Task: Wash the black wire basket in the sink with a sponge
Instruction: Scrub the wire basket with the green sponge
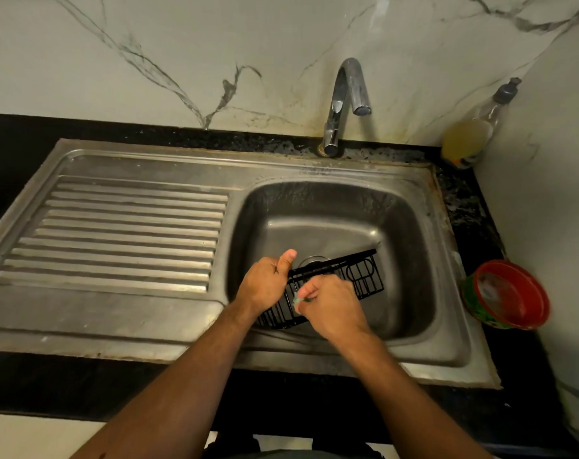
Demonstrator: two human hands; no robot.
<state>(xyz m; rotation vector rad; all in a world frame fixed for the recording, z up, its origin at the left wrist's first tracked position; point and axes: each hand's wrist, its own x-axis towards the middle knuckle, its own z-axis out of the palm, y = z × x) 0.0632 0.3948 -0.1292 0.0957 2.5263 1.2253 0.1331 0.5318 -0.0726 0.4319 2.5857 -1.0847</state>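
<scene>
Head view: the black basket [341,279] sits tilted inside the sink [413,200] basin. The left hand [265,283] grips its near-left end, thumb raised. The right hand [327,306], fingers curled, pinches a pale green sponge [296,298] against the wires.

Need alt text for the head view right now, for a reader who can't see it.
Over the sink, the left hand grips the black wire basket while the right hand holds a sponge against it. The tap shows no running water.
</scene>
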